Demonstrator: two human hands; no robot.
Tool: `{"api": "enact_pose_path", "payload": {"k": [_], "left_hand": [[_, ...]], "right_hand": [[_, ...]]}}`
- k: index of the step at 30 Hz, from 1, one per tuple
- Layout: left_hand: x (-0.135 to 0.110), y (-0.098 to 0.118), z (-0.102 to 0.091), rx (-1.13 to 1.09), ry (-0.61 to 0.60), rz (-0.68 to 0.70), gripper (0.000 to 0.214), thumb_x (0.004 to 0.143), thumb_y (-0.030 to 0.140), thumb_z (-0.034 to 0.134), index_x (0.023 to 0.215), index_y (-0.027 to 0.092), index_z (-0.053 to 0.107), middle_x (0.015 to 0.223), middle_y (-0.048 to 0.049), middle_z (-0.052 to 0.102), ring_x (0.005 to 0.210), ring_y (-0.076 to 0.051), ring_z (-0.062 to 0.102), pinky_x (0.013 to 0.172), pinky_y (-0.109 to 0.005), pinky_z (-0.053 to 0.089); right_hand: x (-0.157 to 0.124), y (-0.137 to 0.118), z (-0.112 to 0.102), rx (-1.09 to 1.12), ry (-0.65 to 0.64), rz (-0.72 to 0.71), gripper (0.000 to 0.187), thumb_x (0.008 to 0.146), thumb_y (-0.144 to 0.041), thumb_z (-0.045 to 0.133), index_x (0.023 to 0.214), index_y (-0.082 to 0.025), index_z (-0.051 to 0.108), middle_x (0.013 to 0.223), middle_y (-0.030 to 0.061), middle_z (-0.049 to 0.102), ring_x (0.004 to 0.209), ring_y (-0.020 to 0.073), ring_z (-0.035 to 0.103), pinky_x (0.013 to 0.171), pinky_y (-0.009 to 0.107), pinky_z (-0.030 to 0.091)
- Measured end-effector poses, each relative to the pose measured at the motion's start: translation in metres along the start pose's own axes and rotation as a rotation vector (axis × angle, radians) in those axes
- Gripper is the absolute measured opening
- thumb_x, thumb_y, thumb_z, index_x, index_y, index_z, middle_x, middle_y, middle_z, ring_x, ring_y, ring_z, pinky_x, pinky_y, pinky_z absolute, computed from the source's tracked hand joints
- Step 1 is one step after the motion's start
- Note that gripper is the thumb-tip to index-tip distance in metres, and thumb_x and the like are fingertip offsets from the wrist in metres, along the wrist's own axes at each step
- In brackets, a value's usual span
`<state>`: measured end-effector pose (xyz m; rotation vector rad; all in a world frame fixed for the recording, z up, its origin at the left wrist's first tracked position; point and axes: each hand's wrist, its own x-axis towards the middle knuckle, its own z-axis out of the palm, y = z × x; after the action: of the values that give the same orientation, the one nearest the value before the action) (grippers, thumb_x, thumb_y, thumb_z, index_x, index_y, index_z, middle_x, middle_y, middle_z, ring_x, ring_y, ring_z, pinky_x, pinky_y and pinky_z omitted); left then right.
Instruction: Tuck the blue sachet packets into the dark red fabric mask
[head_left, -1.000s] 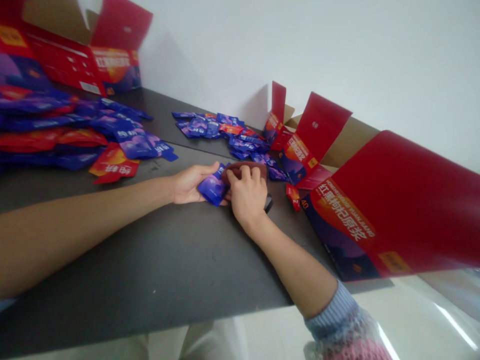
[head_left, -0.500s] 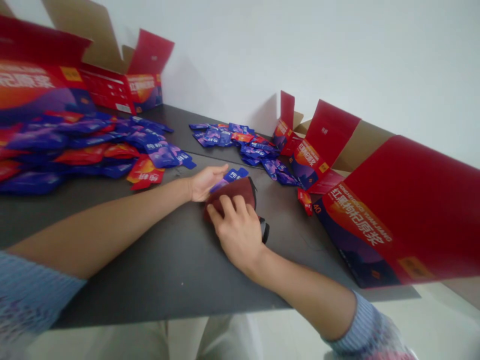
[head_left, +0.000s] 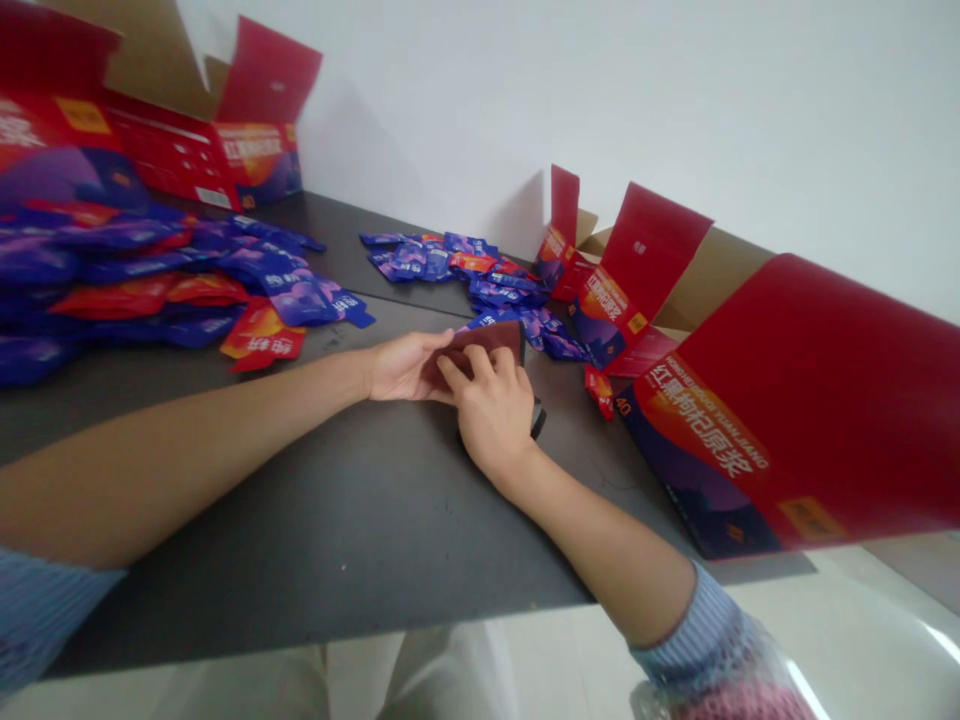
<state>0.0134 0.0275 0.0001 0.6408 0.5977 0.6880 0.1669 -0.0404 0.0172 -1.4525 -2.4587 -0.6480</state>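
My left hand (head_left: 405, 367) comes in from the left, its fingers reaching under the edge of a maroon cloth pad (head_left: 487, 338). My right hand (head_left: 491, 405) lies over the pad from the near side, fingers pressed on it. A corner of a blue-purple foil sachet (head_left: 477, 324) shows behind the pad, and the rest of it is hidden. Under the heel of my right hand sticks out a small black object (head_left: 538, 418), too covered to identify.
A large heap of blue, purple and red sachets (head_left: 150, 275) lies on the dark table (head_left: 322, 560) at left, with a smaller heap (head_left: 450, 258) at the back. Opened red cartons (head_left: 795, 400) stand at right, another (head_left: 225, 150) at back left, against a white wall.
The sachet once held openly in my left hand has gone almost wholly behind the maroon pad. The pad has risen from flat on the table, and my hands have closed together around it.
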Motion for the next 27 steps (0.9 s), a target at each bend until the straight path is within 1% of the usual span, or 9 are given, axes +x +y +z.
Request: {"api": "enact_pose_path", "payload": {"k": [2,4,8,11,17,20,23,25,27], "left_hand": [[0.002,-0.003,0.003,-0.014,0.095,0.048,0.026,0.101,0.027,0.039,0.107,0.016,0.062,0.081,-0.0045,0.069,0.065,-0.014,0.065,0.063,-0.027,0.056],[0.001,-0.005,0.005,-0.012,0.137,0.069,0.025,0.099,0.024,0.041,0.103,0.015,0.064,0.079,-0.0048,0.069,0.061,-0.013,0.063,0.056,-0.023,0.054],[-0.004,-0.007,0.005,-0.020,0.109,0.092,0.027,0.099,0.025,0.043,0.096,0.014,0.066,0.077,-0.0059,0.070,0.057,-0.014,0.064,0.050,-0.023,0.052],[-0.005,-0.006,0.004,-0.015,0.094,0.112,0.028,0.099,0.024,0.042,0.093,0.013,0.067,0.076,-0.0066,0.071,0.056,-0.014,0.065,0.050,-0.023,0.052],[-0.002,-0.010,0.010,0.031,0.110,0.263,0.028,0.098,0.016,0.042,0.082,0.011,0.066,0.073,-0.0079,0.070,0.054,-0.015,0.065,0.050,-0.025,0.055],[0.003,-0.017,0.014,0.083,0.231,0.416,0.019,0.096,0.014,0.048,0.088,0.011,0.065,0.077,-0.0061,0.071,0.057,-0.014,0.066,0.052,-0.026,0.057],[0.006,-0.023,0.015,0.202,0.430,0.631,0.011,0.092,0.012,0.053,0.098,0.013,0.063,0.078,-0.0027,0.071,0.060,-0.014,0.068,0.056,-0.028,0.060],[0.006,-0.024,0.012,0.304,0.526,0.656,0.012,0.092,0.010,0.052,0.100,0.012,0.061,0.069,-0.0021,0.068,0.057,-0.015,0.069,0.055,-0.027,0.060],[0.005,-0.022,0.008,0.396,0.551,0.602,0.013,0.094,0.009,0.047,0.099,0.011,0.060,0.060,-0.0024,0.066,0.052,-0.017,0.069,0.051,-0.025,0.058]], "right_hand": [[-0.002,-0.004,-0.002,-0.011,-0.011,-0.004,0.037,0.103,-0.025,0.037,0.132,-0.028,0.060,0.124,0.0095,0.060,0.103,0.0265,0.046,0.076,0.040,0.044],[-0.005,-0.007,-0.006,-0.019,-0.019,-0.011,0.037,0.103,-0.024,0.037,0.132,-0.026,0.060,0.125,0.0099,0.060,0.102,0.0264,0.047,0.075,0.040,0.044],[-0.010,-0.011,-0.015,-0.030,-0.023,-0.019,0.037,0.102,-0.024,0.039,0.133,-0.026,0.059,0.123,0.0098,0.060,0.101,0.0261,0.048,0.074,0.039,0.045],[-0.010,-0.010,-0.018,-0.031,-0.026,-0.013,0.036,0.102,-0.025,0.040,0.131,-0.026,0.061,0.121,0.0098,0.060,0.100,0.0259,0.048,0.072,0.038,0.046],[-0.006,-0.001,-0.011,-0.015,-0.022,0.016,0.034,0.099,-0.023,0.044,0.126,-0.029,0.065,0.116,0.0100,0.062,0.099,0.0271,0.047,0.070,0.036,0.044],[0.003,0.005,-0.002,0.005,0.008,0.019,0.035,0.100,-0.023,0.042,0.125,-0.031,0.066,0.117,0.0090,0.062,0.102,0.0275,0.047,0.072,0.036,0.043],[0.015,0.014,0.009,-0.004,0.025,0.050,0.034,0.100,-0.023,0.041,0.120,-0.029,0.068,0.120,0.0088,0.062,0.105,0.0284,0.047,0.074,0.037,0.043],[0.020,0.024,0.015,-0.036,-0.008,0.125,0.032,0.099,-0.021,0.043,0.113,-0.025,0.071,0.117,0.0108,0.063,0.105,0.0290,0.047,0.074,0.037,0.043],[0.021,0.036,0.015,-0.049,-0.024,0.200,0.031,0.097,-0.018,0.045,0.108,-0.023,0.073,0.113,0.0117,0.064,0.105,0.0288,0.048,0.074,0.036,0.042]]}}
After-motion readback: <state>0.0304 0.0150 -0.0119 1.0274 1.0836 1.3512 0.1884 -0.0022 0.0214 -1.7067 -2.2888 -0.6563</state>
